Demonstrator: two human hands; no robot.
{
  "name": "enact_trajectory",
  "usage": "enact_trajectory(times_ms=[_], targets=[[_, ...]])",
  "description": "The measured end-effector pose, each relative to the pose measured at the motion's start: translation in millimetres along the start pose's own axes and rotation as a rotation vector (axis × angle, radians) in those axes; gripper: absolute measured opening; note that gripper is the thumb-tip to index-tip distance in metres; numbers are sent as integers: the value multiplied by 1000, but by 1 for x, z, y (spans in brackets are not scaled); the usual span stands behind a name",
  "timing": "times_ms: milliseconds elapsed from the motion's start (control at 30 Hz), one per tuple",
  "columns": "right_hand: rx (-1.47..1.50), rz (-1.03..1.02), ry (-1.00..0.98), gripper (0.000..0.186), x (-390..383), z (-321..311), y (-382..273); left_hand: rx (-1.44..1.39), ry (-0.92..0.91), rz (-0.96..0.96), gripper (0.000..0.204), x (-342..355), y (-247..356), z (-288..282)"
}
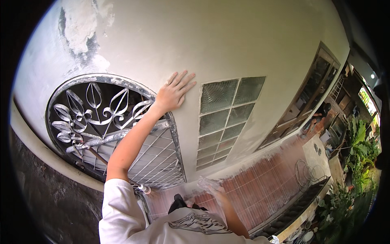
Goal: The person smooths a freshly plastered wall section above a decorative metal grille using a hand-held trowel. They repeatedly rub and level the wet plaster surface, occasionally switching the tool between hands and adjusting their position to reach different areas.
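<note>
My left hand lies flat on a pale wall, fingers spread, just above and right of an arched opening with a white-painted scrollwork grille. Bare, patchy areas mark the wall at upper left. A glass-block window sits to the right of that hand. My right hand is low, below this window and away from my left hand, whitish with dust and blurred; whether its fingers hold anything I cannot tell.
A wooden-framed window or door is farther right. Reddish tiles run along the wall, with a coiled hose on them. Another person crouches at the far right, near plants and a bucket.
</note>
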State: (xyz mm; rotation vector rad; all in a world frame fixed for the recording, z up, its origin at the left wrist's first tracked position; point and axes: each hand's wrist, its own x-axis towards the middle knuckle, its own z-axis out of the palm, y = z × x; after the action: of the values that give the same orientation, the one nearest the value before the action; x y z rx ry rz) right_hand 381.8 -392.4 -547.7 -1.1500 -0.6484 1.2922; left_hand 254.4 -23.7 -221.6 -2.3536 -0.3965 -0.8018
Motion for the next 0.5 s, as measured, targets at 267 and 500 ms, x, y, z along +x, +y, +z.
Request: enact_trajectory(times_ms=[267, 500], targets=[[90, 87, -57, 44, 4, -1, -15, 36, -132, 2, 66, -50, 17, 8], [191, 140, -96, 41, 12, 22, -13, 47, -147, -4, 62, -53, 17, 10]])
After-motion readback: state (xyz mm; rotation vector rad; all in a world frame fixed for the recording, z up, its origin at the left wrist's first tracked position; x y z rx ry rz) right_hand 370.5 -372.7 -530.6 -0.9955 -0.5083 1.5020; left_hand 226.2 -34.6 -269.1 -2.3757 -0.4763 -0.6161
